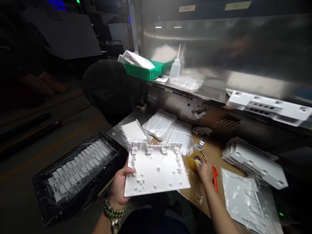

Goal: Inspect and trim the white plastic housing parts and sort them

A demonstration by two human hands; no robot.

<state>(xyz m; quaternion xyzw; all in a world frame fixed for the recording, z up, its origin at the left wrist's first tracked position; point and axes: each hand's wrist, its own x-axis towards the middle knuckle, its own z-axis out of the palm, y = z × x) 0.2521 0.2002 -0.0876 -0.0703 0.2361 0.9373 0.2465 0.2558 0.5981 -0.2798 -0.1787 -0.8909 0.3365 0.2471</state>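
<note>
The left grip point(118, 186), a bare hand, grasps the left edge of a white rectangular plastic panel point(162, 175) studded with small raised posts, held tilted over the near edge of the brown-topped bench point(212, 151), hiding part of it. The right grip point(205, 171) has its fingers at a yellow tape roll point(191, 162); whether it grasps the roll I cannot tell. A red-handled tool point(214, 179) lies beside the right wrist. Clear plastic bags point(161, 125) lie behind the panel, stacked white slotted panels point(255, 159) to the right. Beneath the shelf point(214, 100), a printed white label point(194, 103) is too small to read, as are two cream labels point(187, 8) above. Blue glowing lettering point(56, 4), upper left, is cut off.
</note>
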